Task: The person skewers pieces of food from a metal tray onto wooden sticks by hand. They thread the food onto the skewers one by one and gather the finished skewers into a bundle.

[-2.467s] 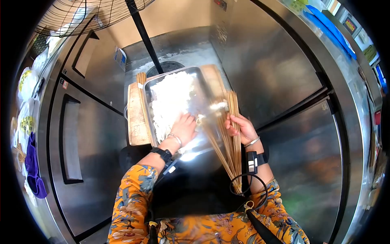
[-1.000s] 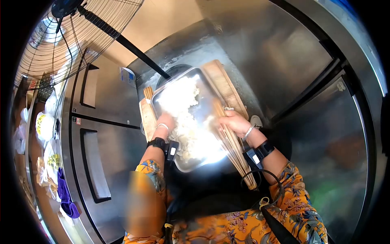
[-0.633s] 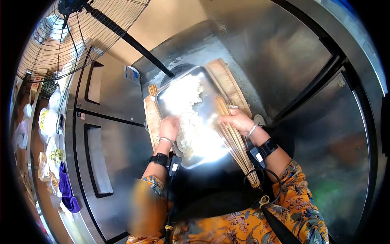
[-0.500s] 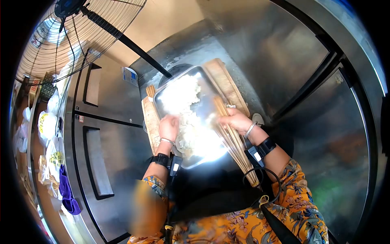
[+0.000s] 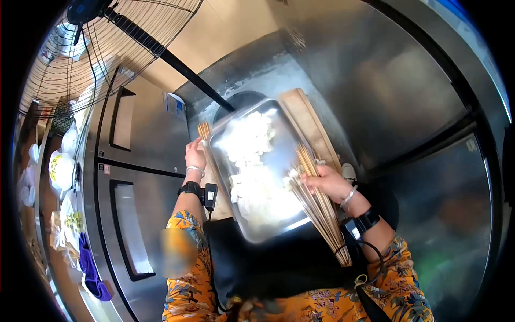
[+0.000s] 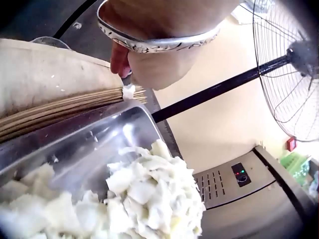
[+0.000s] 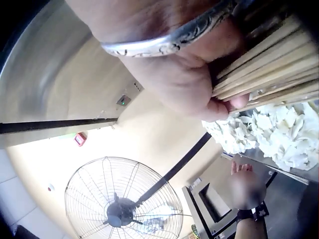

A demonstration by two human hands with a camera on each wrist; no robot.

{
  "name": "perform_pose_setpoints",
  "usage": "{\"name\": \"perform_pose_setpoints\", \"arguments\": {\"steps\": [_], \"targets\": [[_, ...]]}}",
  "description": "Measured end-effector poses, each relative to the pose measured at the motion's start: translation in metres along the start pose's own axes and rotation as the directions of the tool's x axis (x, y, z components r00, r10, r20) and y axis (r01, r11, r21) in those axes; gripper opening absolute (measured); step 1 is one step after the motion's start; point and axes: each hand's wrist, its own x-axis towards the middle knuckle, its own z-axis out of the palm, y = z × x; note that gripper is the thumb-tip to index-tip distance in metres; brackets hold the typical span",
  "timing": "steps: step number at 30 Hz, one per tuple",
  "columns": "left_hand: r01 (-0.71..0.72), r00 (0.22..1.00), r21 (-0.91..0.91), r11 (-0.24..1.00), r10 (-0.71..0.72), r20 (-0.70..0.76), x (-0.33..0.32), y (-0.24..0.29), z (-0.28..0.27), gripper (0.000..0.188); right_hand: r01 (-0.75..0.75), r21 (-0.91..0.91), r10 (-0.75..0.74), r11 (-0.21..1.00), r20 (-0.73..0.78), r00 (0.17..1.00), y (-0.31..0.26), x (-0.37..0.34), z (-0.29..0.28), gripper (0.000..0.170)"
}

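Observation:
My left hand [image 5: 195, 155] reaches past the tray's left edge, its fingertips at the upper end of a bundle of thin wooden skewers [image 6: 75, 103]. A small white piece [image 6: 128, 91] sits on that bundle, right by the fingers. My right hand [image 5: 331, 185] grips a thick sheaf of wooden skewers [image 5: 328, 220] at the tray's right side. White bits [image 5: 293, 176] show at the upper tips of some of these skewers. Between the hands, a metal tray [image 5: 252, 232] holds a heap of pale, sliced food pieces [image 6: 149, 194], washed out by glare in the head view.
Under the tray lies a wooden board [image 5: 314, 126]. A standing fan's black pole [image 5: 188, 75] rises behind, its wire cage [image 5: 118, 59] at upper left. Steel cabinets [image 5: 142, 214] flank both sides. White bags [image 5: 67, 172] and a purple cloth [image 5: 92, 273] are at far left.
My left hand has moved from over the food pieces, out across the tray's left edge, up to the skewers there. My right hand keeps its grip on the sheaf of skewers.

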Motion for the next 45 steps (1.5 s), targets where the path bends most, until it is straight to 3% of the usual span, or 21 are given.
{"name": "perform_pose_setpoints", "arguments": {"steps": [4, 5, 8, 9, 12, 13, 14, 15, 17, 19, 20, 21, 24, 27, 28, 32, 38, 40, 45], "targets": [[-0.077, 0.989, 0.082, 0.994, 0.066, 0.136, 0.02, -0.005, 0.016, 0.043, -0.023, 0.027, 0.023, 0.999, 0.012, 1.0, -0.001, 0.001, -0.001, 0.008], [-0.143, 0.984, 0.163, 0.976, 0.122, 0.13, 0.025, -0.01, 0.018, 0.038, -0.035, 0.032, 0.035, 0.999, 0.012, 0.999, -0.003, 0.002, 0.0, 0.008], [-0.064, 0.988, 0.262, 0.963, 0.023, 0.153, 0.022, 0.009, 0.009, 0.029, -0.067, 0.067, 0.067, 0.996, -0.007, 0.998, -0.009, -0.004, 0.004, 0.009], [-0.103, 0.993, 0.286, 0.953, 0.084, 0.078, 0.02, 0.007, 0.01, 0.02, -0.069, 0.084, 0.07, 0.994, -0.01, 0.998, -0.012, -0.005, 0.006, 0.009], [0.014, 1.0, 0.218, 0.976, -0.012, -0.012, 0.012, 0.004, 0.003, 0.019, -0.057, 0.097, 0.059, 0.994, -0.013, 0.998, -0.011, -0.007, 0.007, 0.01], [0.028, 0.995, 0.194, 0.981, -0.008, -0.102, 0.007, 0.004, -0.002, 0.013, -0.059, 0.097, 0.061, 0.994, -0.018, 0.998, -0.012, -0.008, 0.007, 0.01], [0.091, 0.991, -0.059, 0.994, -0.096, -0.097, 0.007, -0.007, -0.001, 0.011, -0.061, 0.097, 0.063, 0.993, -0.023, 0.998, -0.013, -0.009, 0.008, 0.01], [0.151, 0.981, -0.306, 0.94, -0.18, -0.071, 0.006, -0.01, -0.005, 0.01, -0.063, 0.098, 0.066, 0.993, -0.025, 0.998, -0.015, -0.009, 0.008, 0.01], [0.244, 0.958, -0.717, 0.653, -0.278, 0.072, -0.007, -0.016, -0.01, 0.009, -0.047, 0.087, 0.049, 0.995, -0.018, 0.999, -0.017, -0.009, 0.01, 0.011], [0.358, 0.929, -0.873, 0.33, -0.218, 0.299, -0.036, 0.015, -0.036, 0.006, -0.035, 0.07, 0.036, 0.997, -0.015, 0.999, -0.018, -0.009, 0.009, 0.013], [0.423, 0.903, -0.894, 0.147, -0.151, 0.403, -0.051, 0.031, -0.044, 0.005, -0.025, 0.069, 0.026, 0.997, -0.012, 1.0, -0.019, -0.01, 0.01, 0.014], [0.484, 0.872, -0.872, 0.07, -0.122, 0.474, -0.068, 0.049, -0.047, 0.007, -0.016, 0.068, 0.017, 0.998, -0.015, 1.0, -0.02, -0.01, 0.011, 0.015], [0.644, 0.765, -0.763, -0.059, 0.069, 0.641, -0.113, 0.103, -0.049, 0.011, 0.013, 0.052, -0.014, 0.999, 0.005, 1.0, -0.014, -0.01, 0.008, 0.021], [0.731, 0.681, -0.663, -0.162, 0.219, 0.698, -0.141, 0.142, -0.03, 0.011, 0.05, 0.007, -0.05, 0.999, 0.035, 0.998, -0.002, -0.001, -0.001, 0.024], [0.747, 0.664, -0.636, -0.193, 0.18, 0.726, -0.148, 0.155, -0.022, 0.011, 0.06, -0.009, -0.06, 0.998, 0.045, 0.997, -0.001, 0.001, 0.0, 0.025], [0.806, 0.591, -0.572, -0.154, 0.155, 0.792, -0.149, 0.188, 0.008, 0.007, 0.054, -0.001, -0.053, 0.999, 0.089, 0.995, -0.003, 0.001, -0.001, 0.02], [0.739, 0.673, -0.672, -0.046, 0.027, 0.739, -0.13, 0.207, 0.017, 0.01, 0.11, -0.067, -0.097, 0.992, 0.164, 0.982, -0.003, -0.002, 0.001, 0.023], [0.744, 0.667, -0.667, -0.04, 0.013, 0.744, -0.129, 0.21, 0.016, 0.009, 0.18, -0.179, -0.155, 0.967, 0.146, 0.977, 0.005, 0.005, -0.001, 0.03], [0.742, 0.67, -0.669, -0.031, 0.03, 0.742, -0.129, 0.206, 0.016, 0.008, 0.167, -0.154, -0.147, 0.974, 0.136, 0.98, 0.013, 0.01, -0.004, 0.03]]}}
